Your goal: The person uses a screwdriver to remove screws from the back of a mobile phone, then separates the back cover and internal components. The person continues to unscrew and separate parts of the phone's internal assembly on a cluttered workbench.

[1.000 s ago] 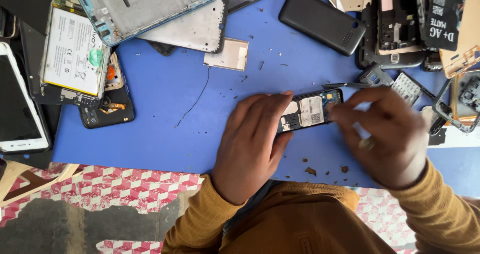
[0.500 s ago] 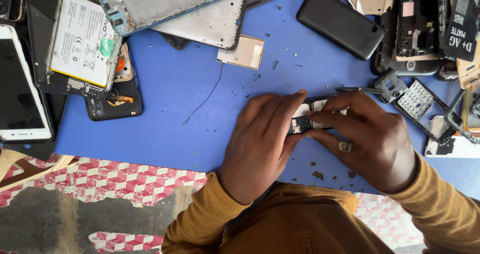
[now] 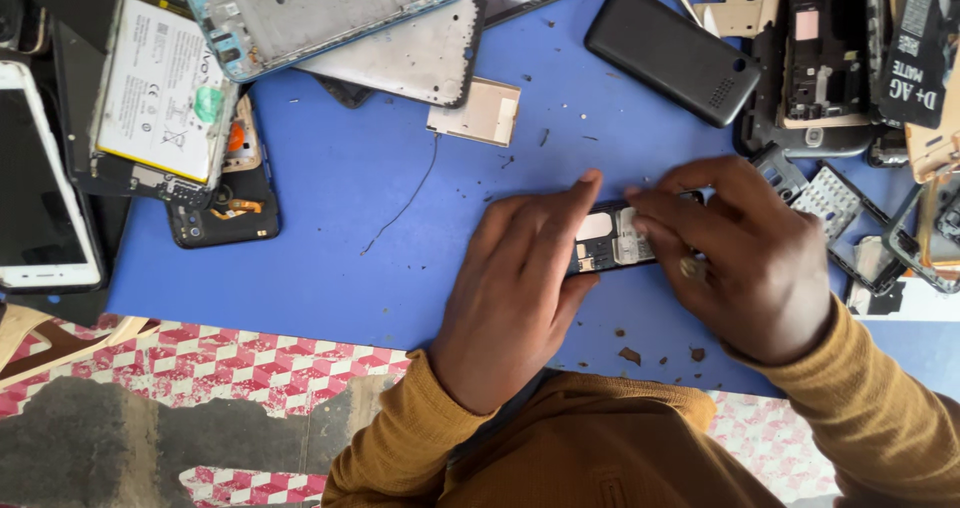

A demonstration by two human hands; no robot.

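A small dark phone body (image 3: pixel 610 240) with its back open lies on the blue mat (image 3: pixel 340 208), showing a pale inner plate and metal contacts. My left hand (image 3: pixel 520 288) rests over its left end, index finger stretched along the top edge. My right hand (image 3: pixel 745 258) covers its right end, with the fingertips pressing on the open inside; a ring sits on one finger. Both sleeves are mustard brown. Much of the phone is hidden under the two hands.
A black back cover (image 3: pixel 672 53) lies beyond the hands. Grey phone frames (image 3: pixel 330 13), a white battery (image 3: pixel 160 88), a small tan plate (image 3: pixel 478 113), a thin loose wire (image 3: pixel 405 203) and a white-edged phone (image 3: pixel 40 183) fill the left. Several keypad parts (image 3: pixel 830 193) sit right.
My right hand has moved left over the phone's right end and its fingertips now press inside. My left hand has stayed on the left end, index finger stretched further forward.
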